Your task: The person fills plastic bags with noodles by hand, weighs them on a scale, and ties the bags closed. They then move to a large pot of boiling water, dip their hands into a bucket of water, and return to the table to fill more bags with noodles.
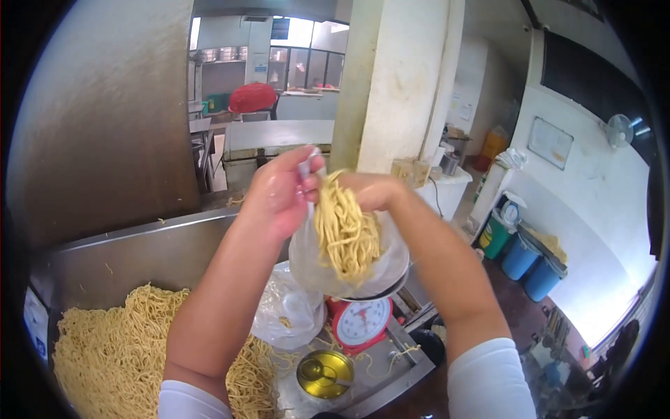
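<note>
Both grips are full: left hand (278,194) pinches translucent plastic bag (304,255), right hand (373,190) tangled yellow noodles (345,236), whose loose strands might spill

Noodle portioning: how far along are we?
Done: one noodle clump is off the heap.
In hand: the clump, at the right hand, above the dial scale; the left hand pinches clear plastic.
Left: a large noodle heap in the metal trough. Can't make out any finished portion.
</note>
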### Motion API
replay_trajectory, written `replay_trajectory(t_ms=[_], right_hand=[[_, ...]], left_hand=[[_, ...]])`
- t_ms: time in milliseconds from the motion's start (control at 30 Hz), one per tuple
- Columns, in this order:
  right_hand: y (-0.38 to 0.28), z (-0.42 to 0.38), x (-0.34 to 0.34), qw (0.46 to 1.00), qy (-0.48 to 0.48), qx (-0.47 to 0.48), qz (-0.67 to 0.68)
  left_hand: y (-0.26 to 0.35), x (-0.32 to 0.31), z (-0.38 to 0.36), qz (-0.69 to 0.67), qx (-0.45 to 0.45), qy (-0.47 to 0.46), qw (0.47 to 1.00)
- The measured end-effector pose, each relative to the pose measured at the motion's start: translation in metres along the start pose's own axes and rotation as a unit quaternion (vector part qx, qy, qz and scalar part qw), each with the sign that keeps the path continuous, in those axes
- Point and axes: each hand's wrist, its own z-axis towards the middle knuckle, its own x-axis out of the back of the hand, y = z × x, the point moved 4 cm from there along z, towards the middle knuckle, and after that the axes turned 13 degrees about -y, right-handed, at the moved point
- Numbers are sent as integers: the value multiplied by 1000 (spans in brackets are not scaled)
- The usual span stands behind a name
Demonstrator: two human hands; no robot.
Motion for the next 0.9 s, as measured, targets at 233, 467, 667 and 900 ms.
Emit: replay_trajectory(t_ms=[233, 467, 667, 900], right_hand=[[160, -9, 14, 980, 151, 80, 105], [131, -57, 45, 873, 192, -322, -312], [77, -26, 52, 893, 31, -341, -291], [136, -66, 90, 764, -3, -430, -482]], left_hand=[[-4, -28, -7, 95, 4, -44, 994], [20, 6, -17, 55, -8, -33, 998], [18, 3, 0, 46, -18, -88, 995], [34, 57, -26, 59, -41, -29, 997]])
